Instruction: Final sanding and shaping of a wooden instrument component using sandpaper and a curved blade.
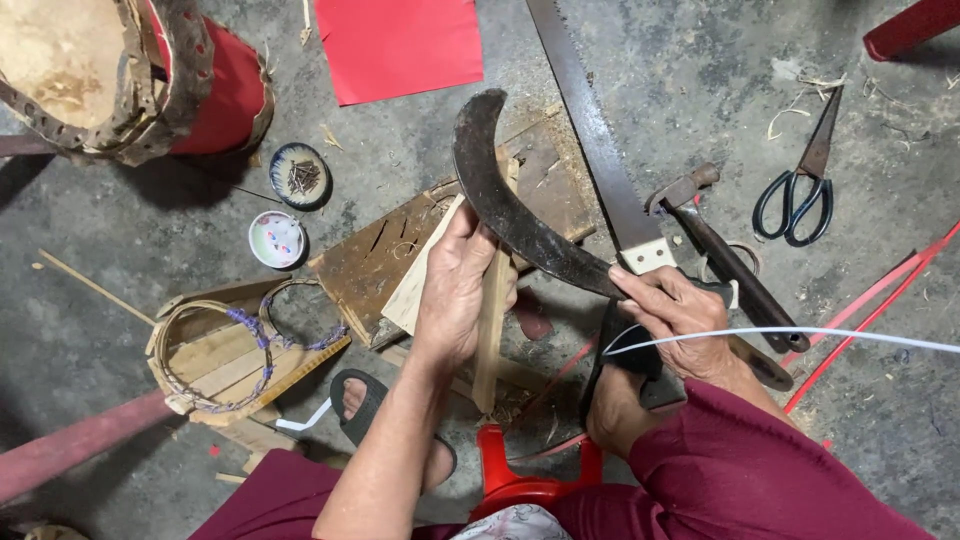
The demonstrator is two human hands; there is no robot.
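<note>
While we are crouching over the grey concrete floor (120, 260), we are gripping a curved, dark billhook blade (510, 215) with our right hand (675, 320), whose fingers are closing tight around the handle end. Our left hand (455, 290) is wrapping around a pale bamboo slat (490, 320), thumb and fingers clamping it upright against the blade's inner edge. The two hands are sitting near each other but apart, with the blade bridging the gap and arching up beyond the left hand. Beneath the slat, a worn wooden board (400, 255) is lying flat on the floor. A long saw blade (595, 130) is stretching away just beside the billhook, and a hammer (720, 250) is resting near our right hand. Farther right, black-handled scissors (800, 190) are lying well apart. To the left, a half-woven bamboo frame (215, 355) is sitting near two small round dishes (285, 210).
</note>
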